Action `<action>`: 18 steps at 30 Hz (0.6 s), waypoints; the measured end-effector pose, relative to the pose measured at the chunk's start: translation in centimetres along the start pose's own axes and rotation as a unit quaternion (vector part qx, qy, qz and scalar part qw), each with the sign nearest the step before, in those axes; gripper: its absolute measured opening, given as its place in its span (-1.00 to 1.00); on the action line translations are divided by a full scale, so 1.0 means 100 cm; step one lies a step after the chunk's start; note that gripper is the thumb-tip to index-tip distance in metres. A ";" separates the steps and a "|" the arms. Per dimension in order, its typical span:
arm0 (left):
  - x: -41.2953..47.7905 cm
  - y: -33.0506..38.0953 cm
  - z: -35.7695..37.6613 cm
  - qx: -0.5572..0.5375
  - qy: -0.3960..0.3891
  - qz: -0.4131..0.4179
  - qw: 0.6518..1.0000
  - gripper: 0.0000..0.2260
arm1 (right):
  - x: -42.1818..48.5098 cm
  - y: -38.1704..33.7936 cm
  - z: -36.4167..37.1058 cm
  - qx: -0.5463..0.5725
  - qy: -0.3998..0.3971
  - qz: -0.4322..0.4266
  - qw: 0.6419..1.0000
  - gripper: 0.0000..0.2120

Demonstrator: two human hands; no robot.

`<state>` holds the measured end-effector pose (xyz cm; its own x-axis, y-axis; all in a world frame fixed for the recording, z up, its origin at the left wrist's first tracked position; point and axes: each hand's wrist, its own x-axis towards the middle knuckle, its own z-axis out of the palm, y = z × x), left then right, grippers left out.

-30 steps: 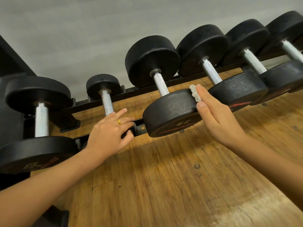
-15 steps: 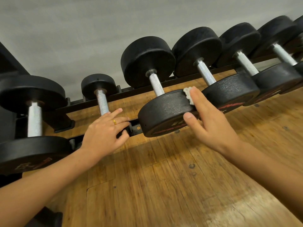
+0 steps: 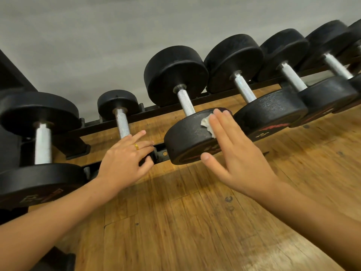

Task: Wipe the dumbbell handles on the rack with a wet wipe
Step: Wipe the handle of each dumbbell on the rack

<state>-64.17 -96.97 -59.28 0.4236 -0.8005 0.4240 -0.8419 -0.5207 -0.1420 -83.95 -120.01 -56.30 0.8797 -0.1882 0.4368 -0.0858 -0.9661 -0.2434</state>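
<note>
While the grey wall (image 3: 117, 36) and the wooden floor (image 3: 175, 222) fill the frame, the black rack (image 3: 162, 151) runs aslant beyond my fingertips, carrying a row of black dumbbells. The dumbbell (image 3: 175, 75) straight ahead of my right fingers is the one being worked on. Its knurled steel handle (image 3: 186, 102) stands bare just past my fingertips, and its near head (image 3: 185, 137) lies under them.

My right hand (image 3: 238, 153) is flat, fingers (image 3: 220, 126) straight and close together, thumb spread wide. It presses the wet wipe (image 3: 207, 124) against that head's rim, and the white wad peeps out to the left of my fingers. My left hand (image 3: 123, 163) lies over the near end of the small dumbbell (image 3: 122, 124), index finger out, the others bent, thumb beneath. Whether it grips or only rests I cannot tell. A gold ring (image 3: 136, 146) sits on one of those fingers.

The wipe, I judge, is on rubber and not yet on a handle. Held by flat pressure alone, it could slide out and fall to the floor when I move toward the handle. A hard push might also rock the head on its rail, and my left fingers, close beside it, could be nipped.

Red markings and pale numerals show on the head face below my right fingers and on its neighbours. None can be read with certainty.
</note>
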 end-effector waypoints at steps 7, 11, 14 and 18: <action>0.000 0.000 0.000 0.004 -0.022 -0.009 1.000 -0.61 | 0.029 -0.027 0.006 -0.069 0.001 0.006 0.998 -0.25; 0.001 0.001 0.002 0.008 -0.018 -0.006 1.000 -0.60 | 0.006 -0.032 0.009 -0.151 -0.010 -0.021 0.988 -0.22; 0.002 -0.001 0.000 0.008 -0.017 -0.008 1.000 -0.60 | 0.024 -0.029 0.005 -0.149 -0.004 -0.018 0.989 -0.21; 0.001 0.000 0.000 0.006 -0.021 -0.004 1.000 -0.63 | 0.043 -0.034 0.004 -0.138 -0.016 0.002 0.990 -0.15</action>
<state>-64.14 -97.11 -59.22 0.4438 -0.8079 0.3877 -0.8343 -0.5304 -0.1502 -79.66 -117.49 -53.96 0.8928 -0.1915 0.4076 -0.2109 -0.9775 0.0028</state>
